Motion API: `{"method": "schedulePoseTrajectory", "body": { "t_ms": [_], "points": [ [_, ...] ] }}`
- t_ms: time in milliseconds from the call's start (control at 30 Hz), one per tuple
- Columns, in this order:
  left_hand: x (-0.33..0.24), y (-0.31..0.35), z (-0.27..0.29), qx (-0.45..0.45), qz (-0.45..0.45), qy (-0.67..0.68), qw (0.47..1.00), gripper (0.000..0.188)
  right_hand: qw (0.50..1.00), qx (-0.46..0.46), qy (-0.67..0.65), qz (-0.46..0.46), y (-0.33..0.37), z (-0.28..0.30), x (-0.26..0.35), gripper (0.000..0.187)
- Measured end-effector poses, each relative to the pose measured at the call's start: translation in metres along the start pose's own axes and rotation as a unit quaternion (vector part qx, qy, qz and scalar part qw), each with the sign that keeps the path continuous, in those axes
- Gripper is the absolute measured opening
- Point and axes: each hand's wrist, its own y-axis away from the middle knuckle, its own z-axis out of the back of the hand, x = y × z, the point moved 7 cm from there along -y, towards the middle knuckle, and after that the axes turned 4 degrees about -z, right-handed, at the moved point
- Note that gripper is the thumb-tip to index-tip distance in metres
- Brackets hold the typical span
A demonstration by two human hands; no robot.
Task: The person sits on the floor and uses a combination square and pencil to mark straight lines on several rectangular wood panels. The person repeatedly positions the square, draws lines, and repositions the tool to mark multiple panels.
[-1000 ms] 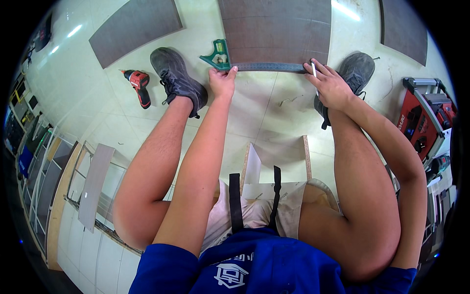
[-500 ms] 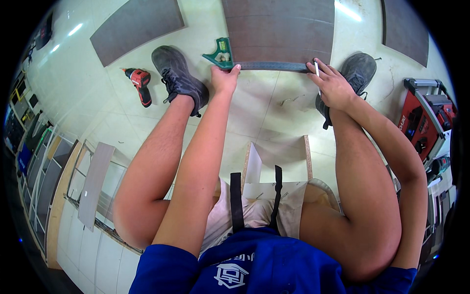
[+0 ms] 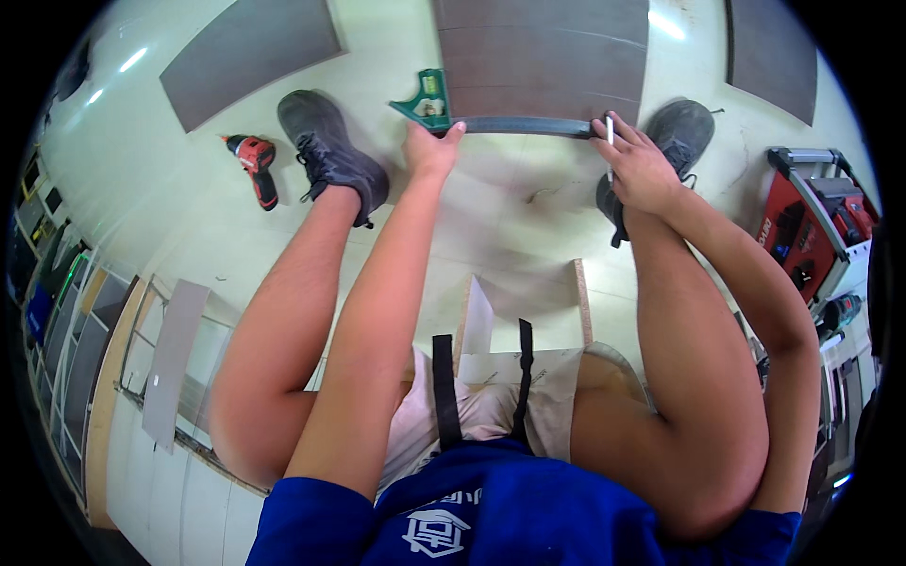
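A dark brown board (image 3: 543, 57) lies on the floor between my shoes. Along its near edge runs the steel rule of a combination square (image 3: 528, 125), whose green head (image 3: 431, 100) sits at the board's left corner. My left hand (image 3: 431, 151) grips the square where head and rule meet, thumb up against the rule. At the rule's far right end, the fingertips of my right hand (image 3: 644, 170) touch the metal. A slim white pen (image 3: 611, 141) is tucked between that hand's fingers; whether it is a pen or a pencil is unclear.
A red and black cordless drill (image 3: 253, 170) lies left of my left shoe (image 3: 330, 151). More brown boards lie at the far left (image 3: 250, 57) and far right (image 3: 774, 57). A red tool case (image 3: 802, 226) stands at right. Below me is a chipboard-edged box frame (image 3: 582, 302).
The rule's face looks narrower and slightly tipped against the board edge. Both hands keep their hold. The surroundings have shifted a little left in view.
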Motion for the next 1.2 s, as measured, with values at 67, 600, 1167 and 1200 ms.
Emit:
{"method": "schedulePoseTrajectory", "body": {
  "t_ms": [67, 600, 1167, 1200],
  "points": [
    [0.010, -0.005, 0.000, -0.053, -0.077, 0.013, 0.996, 0.044, 1.000, -0.004, -0.004, 0.003, -0.004, 0.004, 0.004, 0.062],
    [0.002, -0.006, -0.018, 0.049, -0.013, 0.085, 0.995, 0.060, 0.999, -0.012, -0.023, -0.029, 0.005, -0.008, -0.010, 0.057],
    [-0.018, 0.010, -0.005, 0.010, -0.026, 0.043, 0.999, 0.061, 0.912, -0.072, -0.403, -0.020, -0.104, 0.066, 0.019, 0.030],
    [-0.020, 0.011, -0.003, 0.009, -0.029, 0.041, 0.999, 0.062, 0.910, -0.050, -0.410, -0.020, -0.117, 0.062, 0.024, 0.029]
  ]
}}
